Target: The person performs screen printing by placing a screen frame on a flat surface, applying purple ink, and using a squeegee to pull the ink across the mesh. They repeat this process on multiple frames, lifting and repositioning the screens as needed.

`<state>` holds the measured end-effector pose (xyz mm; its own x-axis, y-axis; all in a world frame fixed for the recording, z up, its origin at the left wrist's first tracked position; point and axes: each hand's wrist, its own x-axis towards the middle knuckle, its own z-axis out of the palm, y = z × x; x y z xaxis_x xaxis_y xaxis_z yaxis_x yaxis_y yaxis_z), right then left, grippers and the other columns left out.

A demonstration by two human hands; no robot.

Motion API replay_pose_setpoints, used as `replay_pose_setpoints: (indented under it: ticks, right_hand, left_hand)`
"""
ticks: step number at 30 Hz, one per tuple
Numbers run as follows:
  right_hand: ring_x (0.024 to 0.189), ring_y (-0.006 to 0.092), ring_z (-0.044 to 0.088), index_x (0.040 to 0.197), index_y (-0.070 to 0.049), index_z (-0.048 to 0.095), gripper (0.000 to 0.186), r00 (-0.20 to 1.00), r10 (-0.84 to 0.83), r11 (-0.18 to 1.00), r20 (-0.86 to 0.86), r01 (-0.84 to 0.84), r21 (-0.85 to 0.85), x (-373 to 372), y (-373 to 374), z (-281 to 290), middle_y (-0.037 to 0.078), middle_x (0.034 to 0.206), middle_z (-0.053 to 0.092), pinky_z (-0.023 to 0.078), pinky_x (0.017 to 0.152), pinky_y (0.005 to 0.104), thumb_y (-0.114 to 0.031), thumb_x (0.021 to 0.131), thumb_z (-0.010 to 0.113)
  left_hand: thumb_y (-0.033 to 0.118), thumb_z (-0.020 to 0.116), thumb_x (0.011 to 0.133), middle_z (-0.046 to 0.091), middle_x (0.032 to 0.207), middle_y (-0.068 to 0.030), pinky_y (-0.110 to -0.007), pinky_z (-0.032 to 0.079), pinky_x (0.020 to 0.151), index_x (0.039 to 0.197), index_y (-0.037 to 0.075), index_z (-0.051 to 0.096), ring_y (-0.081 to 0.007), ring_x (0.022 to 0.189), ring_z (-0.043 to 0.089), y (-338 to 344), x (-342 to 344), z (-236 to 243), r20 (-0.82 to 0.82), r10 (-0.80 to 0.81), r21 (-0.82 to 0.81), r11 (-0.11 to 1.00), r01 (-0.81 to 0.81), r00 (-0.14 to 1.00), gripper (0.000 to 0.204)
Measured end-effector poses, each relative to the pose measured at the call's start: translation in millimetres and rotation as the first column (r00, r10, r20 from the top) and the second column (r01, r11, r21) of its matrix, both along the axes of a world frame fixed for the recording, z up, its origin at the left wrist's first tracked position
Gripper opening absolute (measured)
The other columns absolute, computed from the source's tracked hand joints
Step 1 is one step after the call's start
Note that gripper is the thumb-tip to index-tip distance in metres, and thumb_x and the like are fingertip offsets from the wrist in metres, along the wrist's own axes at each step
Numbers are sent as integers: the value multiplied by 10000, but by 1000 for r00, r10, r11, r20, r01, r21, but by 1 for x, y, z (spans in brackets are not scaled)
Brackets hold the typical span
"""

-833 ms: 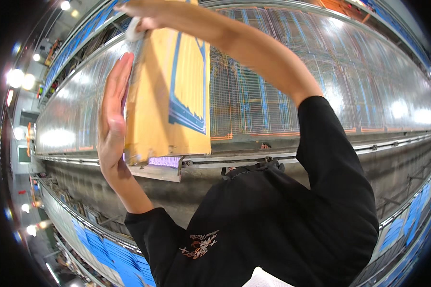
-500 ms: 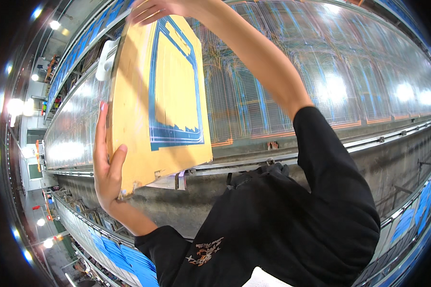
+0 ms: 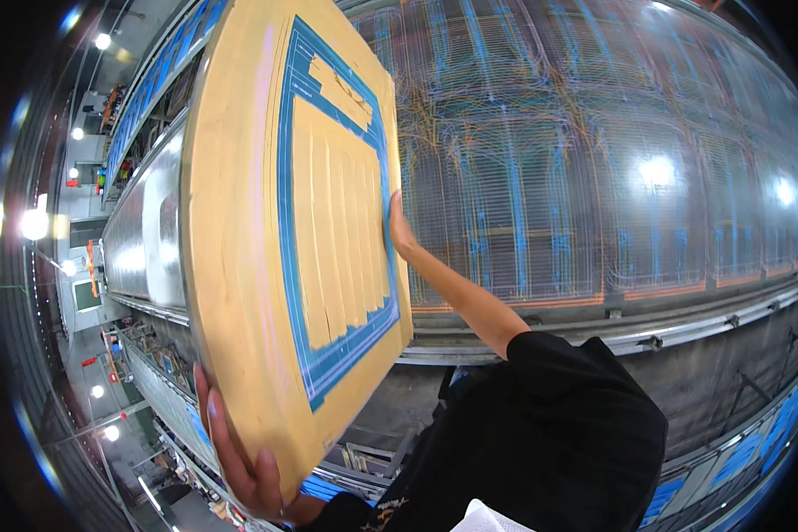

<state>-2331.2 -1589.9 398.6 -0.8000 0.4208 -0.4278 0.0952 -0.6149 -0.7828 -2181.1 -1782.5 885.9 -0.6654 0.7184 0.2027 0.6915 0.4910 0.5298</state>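
Note:
A large screen printing frame point(image 3: 248, 222), yellowish with a blue bordered panel, stands tilted upright in front of me. My left hand point(image 3: 244, 465) grips its lower left edge, thumb on the face and fingers along the outer side. Against the right edge presses my right hand point(image 3: 402, 229), its arm reaching in from the right; part of that hand is hidden by the frame. The frame is held up off the long table point(image 3: 505, 204) beside it, whose surface carries many coloured lines.
A metal rail point(image 3: 594, 341) runs along the near side of the table. Racks with blue sheets point(image 3: 776, 434) stand at the lower right. Another long shiny table point(image 3: 146, 253) extends past the frame at left. Ceiling lights point(image 3: 35, 223) show at the far left.
The screen printing frame has come closer and been raised. My right hand has moved from its top edge down to its right edge. My left hand has shifted lower with the frame.

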Motion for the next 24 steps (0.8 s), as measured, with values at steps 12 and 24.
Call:
replay_pose_setpoints:
  ticks: [12, 24]
  right_hand:
    - [1575, 404, 255, 1636, 8, 312, 1210, 991, -128, 979, -26, 130, 159, -185, 231, -26, 294, 1670, 311, 194, 1279, 486, -926, 909, 61]
    - [1609, 341, 165, 1651, 26, 196, 974, 988, 144, 989, -46, -143, 33, 63, -12, -28, 226, 1731, 179, 145, 1316, 458, -743, 1053, 160]
  left_hand:
    - [368, 460, 942, 270, 1682, -314, -591, 205, 1268, 1595, -91, 325, -469, 1558, 279, 0, -13, -41, -162, 260, 202, 953, -226, 952, 809]
    - [283, 501, 855, 243, 1686, -323, -594, 191, 1271, 1596, -98, 307, -466, 1562, 275, -9, 2, -32, 13, 206, 258, 945, -202, 978, 856]
